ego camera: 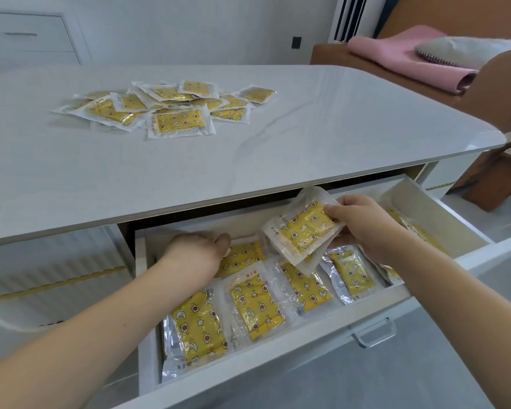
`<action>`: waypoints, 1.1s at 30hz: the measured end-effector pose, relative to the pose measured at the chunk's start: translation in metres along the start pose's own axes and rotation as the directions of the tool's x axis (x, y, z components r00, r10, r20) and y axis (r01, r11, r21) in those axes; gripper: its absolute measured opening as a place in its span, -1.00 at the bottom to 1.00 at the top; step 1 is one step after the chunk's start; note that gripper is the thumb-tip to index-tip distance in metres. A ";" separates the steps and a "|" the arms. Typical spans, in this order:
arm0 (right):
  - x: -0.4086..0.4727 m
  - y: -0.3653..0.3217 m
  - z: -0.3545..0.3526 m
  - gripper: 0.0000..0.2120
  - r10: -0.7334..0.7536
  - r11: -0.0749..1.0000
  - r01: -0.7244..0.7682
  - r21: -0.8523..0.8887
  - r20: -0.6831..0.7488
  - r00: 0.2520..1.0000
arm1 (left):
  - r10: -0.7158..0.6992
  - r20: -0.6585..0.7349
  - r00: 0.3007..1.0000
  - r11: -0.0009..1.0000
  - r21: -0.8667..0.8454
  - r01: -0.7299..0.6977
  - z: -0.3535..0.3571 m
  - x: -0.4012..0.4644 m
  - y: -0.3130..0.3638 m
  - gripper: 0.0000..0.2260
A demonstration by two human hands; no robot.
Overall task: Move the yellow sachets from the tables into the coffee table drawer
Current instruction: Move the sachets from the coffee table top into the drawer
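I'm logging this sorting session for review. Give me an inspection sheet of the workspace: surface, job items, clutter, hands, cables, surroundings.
Surface: pale coffee table top, glossy, with its drawer pulled open below.
Job's things: a loose pile of yellow sachets on the table top; more sachets lying flat in the drawer; a small stack of sachets held above the drawer.
Clutter: nothing seen.
Hands: left hand reaches into the back left of the drawer, fingers hidden; right hand grips the held stack.
Cables: nothing seen.
Surroundings: brown sofa with a pink cushion at the right; white cabinet at the far left.
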State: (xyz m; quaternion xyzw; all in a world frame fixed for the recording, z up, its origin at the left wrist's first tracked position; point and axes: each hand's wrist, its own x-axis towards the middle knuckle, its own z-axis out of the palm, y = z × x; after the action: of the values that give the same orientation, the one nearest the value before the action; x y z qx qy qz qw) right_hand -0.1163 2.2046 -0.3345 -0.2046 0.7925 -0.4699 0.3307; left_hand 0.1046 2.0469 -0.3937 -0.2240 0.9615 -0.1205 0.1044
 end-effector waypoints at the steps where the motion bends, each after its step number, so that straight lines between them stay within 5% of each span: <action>1: 0.000 0.000 -0.001 -0.82 0.016 1.000 -0.016 0.007 0.011 1.000 | -0.014 0.064 0.998 1.000 0.012 0.013 -0.003 -0.001 -0.002 -0.60; 4: 0.000 -0.001 -0.004 -0.84 0.041 0.999 -0.042 0.028 0.034 0.999 | -0.061 0.318 0.946 0.998 0.011 0.061 -0.013 0.000 -0.004 -0.52; 8: -0.001 -0.002 -0.007 -0.89 0.025 0.997 -0.029 0.072 0.057 0.998 | -0.078 0.695 0.714 0.993 -0.013 0.121 -0.044 -0.002 -0.009 -0.57; 10: -0.001 -0.002 -0.007 -0.90 0.015 0.996 -0.021 0.087 0.069 0.997 | -0.036 0.668 0.744 0.992 -0.064 0.106 -0.062 0.003 -0.011 -0.58; 13: 0.000 -0.001 -0.006 -0.90 0.000 0.997 -0.007 0.070 0.095 0.995 | 0.030 0.397 0.917 0.910 -0.390 0.139 -0.074 0.016 0.000 -0.63; 16: -0.001 0.000 -0.002 -0.86 -0.026 0.999 0.022 0.048 0.094 0.995 | 0.021 0.256 0.966 0.475 -0.853 0.216 -0.067 0.029 0.022 -0.64; 18: -0.001 0.002 -0.001 -0.80 -0.044 0.998 0.041 0.040 0.083 0.996 | 0.053 0.297 0.953 0.269 -0.924 0.273 -0.058 0.036 0.030 -0.69; 24: 0.001 0.004 0.002 -0.62 -0.047 0.998 0.044 0.044 0.069 0.997 | -0.127 0.327 0.937 0.207 -0.915 0.347 -0.039 0.042 0.018 -0.86; 26: 0.004 0.004 0.002 -0.70 -0.032 0.998 0.031 0.062 0.008 0.999 | -0.215 0.317 0.924 0.286 -0.884 0.370 -0.040 0.040 0.011 -0.85; 29: 0.008 0.004 0.002 -0.85 -0.018 1.000 0.018 0.006 -0.087 0.996 | -0.279 0.142 0.950 0.761 -0.570 0.309 -0.038 0.033 0.001 -0.77; 30: 0.009 0.005 0.001 -0.86 -0.016 1.000 0.015 -0.006 -0.109 0.994 | -0.277 0.093 0.956 0.843 -0.454 0.289 -0.037 0.030 0.000 -0.72; 33: 0.008 0.005 0.001 -0.83 -0.019 0.999 0.012 -0.045 -0.151 0.988 | -0.274 -0.018 0.962 0.943 -0.201 0.265 -0.030 0.024 0.008 -0.65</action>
State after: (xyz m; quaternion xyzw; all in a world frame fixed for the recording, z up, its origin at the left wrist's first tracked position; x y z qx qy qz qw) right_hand -0.1209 2.2009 -0.3417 -0.1818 0.8238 -0.4689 0.2615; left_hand 0.0724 2.0481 -0.3711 -0.3595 0.9312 -0.0431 0.0422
